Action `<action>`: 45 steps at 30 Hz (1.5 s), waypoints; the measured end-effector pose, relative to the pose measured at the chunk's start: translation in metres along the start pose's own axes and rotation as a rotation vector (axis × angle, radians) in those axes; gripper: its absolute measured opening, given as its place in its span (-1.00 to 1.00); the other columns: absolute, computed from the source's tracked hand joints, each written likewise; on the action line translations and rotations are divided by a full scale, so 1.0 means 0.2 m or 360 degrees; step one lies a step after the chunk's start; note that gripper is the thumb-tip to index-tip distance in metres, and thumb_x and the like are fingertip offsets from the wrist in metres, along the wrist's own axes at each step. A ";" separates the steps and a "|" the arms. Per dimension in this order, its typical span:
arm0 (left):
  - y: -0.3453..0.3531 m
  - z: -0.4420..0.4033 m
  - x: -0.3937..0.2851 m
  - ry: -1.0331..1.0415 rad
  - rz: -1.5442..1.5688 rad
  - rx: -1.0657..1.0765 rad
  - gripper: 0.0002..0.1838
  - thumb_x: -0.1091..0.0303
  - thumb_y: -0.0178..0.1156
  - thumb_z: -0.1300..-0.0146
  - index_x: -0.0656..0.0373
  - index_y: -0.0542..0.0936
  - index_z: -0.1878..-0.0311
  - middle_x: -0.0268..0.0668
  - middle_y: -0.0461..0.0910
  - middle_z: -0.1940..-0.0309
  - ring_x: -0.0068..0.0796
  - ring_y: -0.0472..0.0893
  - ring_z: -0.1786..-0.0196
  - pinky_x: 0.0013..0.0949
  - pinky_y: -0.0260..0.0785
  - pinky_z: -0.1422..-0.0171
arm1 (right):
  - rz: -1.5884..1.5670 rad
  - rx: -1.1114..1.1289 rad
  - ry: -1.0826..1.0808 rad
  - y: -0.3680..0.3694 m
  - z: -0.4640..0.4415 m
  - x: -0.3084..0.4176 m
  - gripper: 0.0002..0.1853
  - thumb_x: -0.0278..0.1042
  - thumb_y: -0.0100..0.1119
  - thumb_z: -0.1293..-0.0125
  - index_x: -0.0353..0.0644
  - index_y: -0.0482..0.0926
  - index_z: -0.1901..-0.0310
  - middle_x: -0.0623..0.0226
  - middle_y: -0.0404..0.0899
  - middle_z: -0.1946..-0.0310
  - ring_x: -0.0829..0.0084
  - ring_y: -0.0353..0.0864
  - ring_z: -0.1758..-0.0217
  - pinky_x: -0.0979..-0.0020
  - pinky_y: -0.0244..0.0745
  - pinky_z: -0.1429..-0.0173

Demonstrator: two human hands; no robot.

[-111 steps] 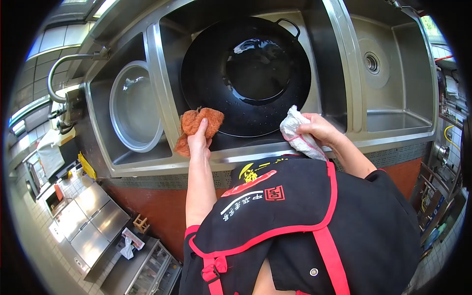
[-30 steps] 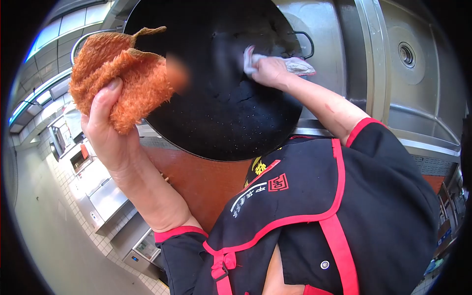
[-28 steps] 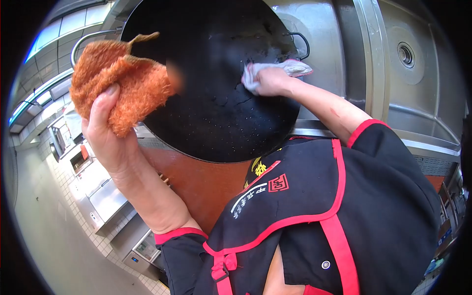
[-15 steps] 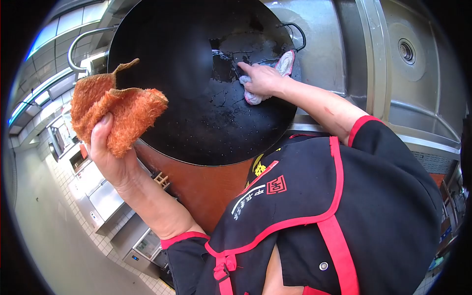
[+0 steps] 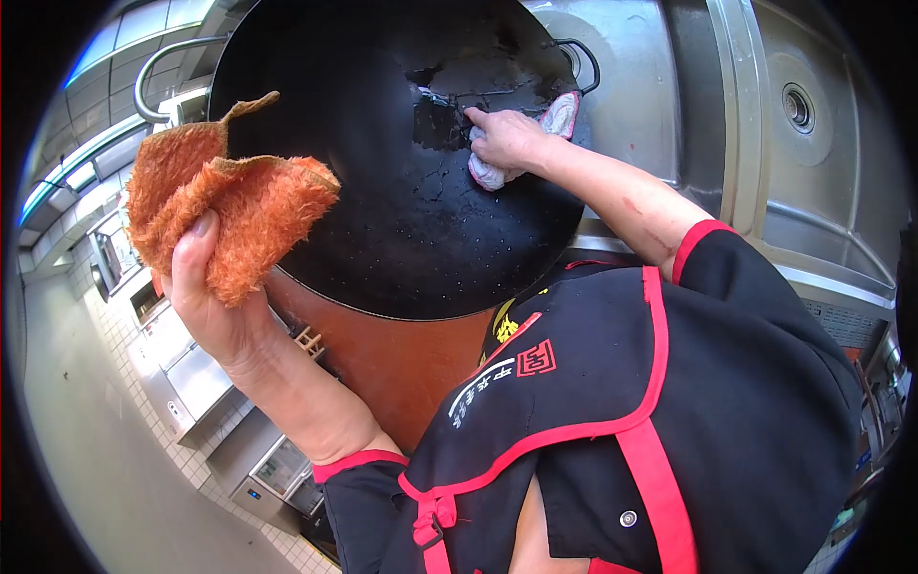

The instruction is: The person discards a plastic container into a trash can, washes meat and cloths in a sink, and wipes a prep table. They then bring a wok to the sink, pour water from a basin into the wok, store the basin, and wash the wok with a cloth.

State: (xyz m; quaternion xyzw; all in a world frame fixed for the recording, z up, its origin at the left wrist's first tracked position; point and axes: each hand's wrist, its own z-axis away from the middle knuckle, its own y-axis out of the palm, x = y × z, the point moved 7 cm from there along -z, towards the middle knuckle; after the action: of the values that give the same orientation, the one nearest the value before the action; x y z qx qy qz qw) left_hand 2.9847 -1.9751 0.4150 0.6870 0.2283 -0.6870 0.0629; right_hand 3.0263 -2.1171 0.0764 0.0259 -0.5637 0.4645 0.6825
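Note:
A big black wok [image 5: 402, 239] is tipped up above the sink, wet streaks and droplets on its inner surface. At its left edge my left hand [image 5: 206, 277] grips a fluffy orange cloth [image 5: 258, 210], which hides most of the fingers and part of the rim. Inside the wok, toward the right, my right hand [image 5: 512, 142] is closed on a white cloth [image 5: 492, 176] with a pinkish border, index finger extended. One end of that cloth lies beside the wok's right loop handle [image 5: 591, 67].
Right of the wok are a steel sink basin [image 5: 626, 105] and another basin with a drain [image 5: 797, 107]. A curved faucet [image 5: 143, 86] rises behind the orange cloth. Steel kitchen units [image 5: 196, 378] stand at the lower left.
Since the first frame, the wok has been lifted and tilted, with water gone from its middle. In the last half second, the orange cloth has shifted slightly; my right hand has barely moved.

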 end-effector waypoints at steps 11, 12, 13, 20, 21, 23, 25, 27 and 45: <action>-0.03 -0.03 0.01 0.0041 0.0018 -0.0071 -0.50 0.48 0.13 -0.05 0.39 0.36 -0.12 -0.04 0.51 0.10 -0.22 0.60 0.07 -0.21 0.52 -0.05 | -0.0195 0.0095 -0.0001 0.06 0.03 -0.04 -0.45 -0.19 0.02 -0.11 -0.29 0.42 -0.14 -0.13 0.54 0.06 0.03 0.52 -0.06 0.20 0.40 -0.15; -0.03 -0.03 0.01 0.0036 0.0022 -0.0070 -0.50 0.48 0.13 -0.05 0.39 0.36 -0.12 -0.04 0.51 0.10 -0.22 0.60 0.07 -0.21 0.52 -0.05 | -0.0255 0.0119 0.0021 0.08 0.03 -0.05 -0.46 -0.17 0.04 -0.11 -0.32 0.44 -0.11 -0.13 0.54 0.07 0.04 0.53 -0.06 0.21 0.40 -0.14; -0.03 -0.03 0.01 0.0040 0.0019 -0.0056 -0.50 0.48 0.12 -0.05 0.39 0.36 -0.12 -0.04 0.51 0.09 -0.22 0.60 0.07 -0.20 0.52 -0.05 | -0.0744 0.0357 0.0155 0.07 0.09 0.00 -0.49 -0.11 0.07 -0.12 -0.37 0.52 0.00 -0.06 0.58 0.11 0.13 0.58 0.00 0.26 0.42 -0.10; -0.01 -0.02 0.00 0.0004 -0.0030 0.0071 -0.47 0.45 0.11 -0.12 0.34 0.27 -0.19 -0.05 0.46 -0.01 -0.17 0.53 -0.06 -0.11 0.41 -0.20 | -0.1381 -0.0226 -0.1218 -0.10 0.37 0.75 -0.31 -0.31 0.00 -0.27 -0.19 -0.03 -0.39 0.09 0.18 -0.31 0.23 0.16 -0.39 0.25 0.08 -0.42; 0.01 -0.01 -0.01 0.0017 -0.0046 0.0073 -0.47 0.45 0.11 -0.12 0.34 0.27 -0.19 -0.05 0.46 -0.01 -0.17 0.53 -0.06 -0.11 0.40 -0.20 | -0.1029 -0.0326 -0.1419 -0.03 0.42 0.77 -0.34 -0.35 0.00 -0.27 -0.18 0.01 -0.38 0.03 0.17 -0.31 0.16 0.15 -0.40 0.22 0.07 -0.42; 0.02 0.01 -0.02 0.0034 -0.0014 -0.0006 -0.46 0.46 0.11 -0.06 0.37 0.31 -0.16 -0.04 0.48 0.03 -0.19 0.57 0.01 -0.16 0.46 -0.12 | -0.0725 -0.0477 -0.1658 0.07 0.43 0.75 -0.42 -0.45 0.00 -0.21 -0.20 0.16 -0.29 0.00 0.23 -0.22 0.06 0.20 -0.33 0.19 0.11 -0.39; 0.02 0.04 -0.03 0.0029 -0.0010 -0.0054 -0.45 0.47 0.12 -0.02 0.38 0.33 -0.14 -0.03 0.49 0.05 -0.20 0.58 0.04 -0.20 0.49 -0.09 | -0.0709 -0.0531 -0.1716 0.04 0.27 0.65 -0.51 -0.45 0.07 -0.12 -0.18 0.36 -0.16 0.05 0.34 -0.06 0.02 0.31 -0.21 0.18 0.23 -0.31; 0.02 0.06 -0.04 0.0002 -0.0037 -0.0062 -0.44 0.46 0.12 -0.01 0.38 0.33 -0.15 -0.03 0.48 0.05 -0.21 0.57 0.03 -0.20 0.48 -0.10 | -0.0208 -0.0784 -0.1264 0.06 0.09 0.37 -0.50 -0.39 0.13 -0.09 -0.13 0.39 -0.13 0.15 0.37 -0.08 0.14 0.32 -0.23 0.17 0.31 -0.21; 0.15 0.05 -0.07 0.0080 -0.0119 -0.0008 -0.40 0.44 0.15 0.03 0.35 0.31 -0.16 -0.03 0.47 0.07 -0.21 0.57 0.06 -0.19 0.50 -0.07 | -0.0196 -0.1320 -0.0564 -0.21 -0.14 0.20 -0.55 -0.53 0.17 0.05 0.19 0.55 0.08 0.35 0.45 0.00 0.13 0.41 -0.05 0.00 0.39 0.01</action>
State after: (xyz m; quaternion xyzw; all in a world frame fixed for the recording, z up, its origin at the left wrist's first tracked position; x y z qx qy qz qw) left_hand 2.9885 -2.0093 0.4216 0.6948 0.2570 -0.6709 0.0331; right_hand 3.0721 -2.1018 0.1195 -0.1370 -0.8076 0.1462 0.5546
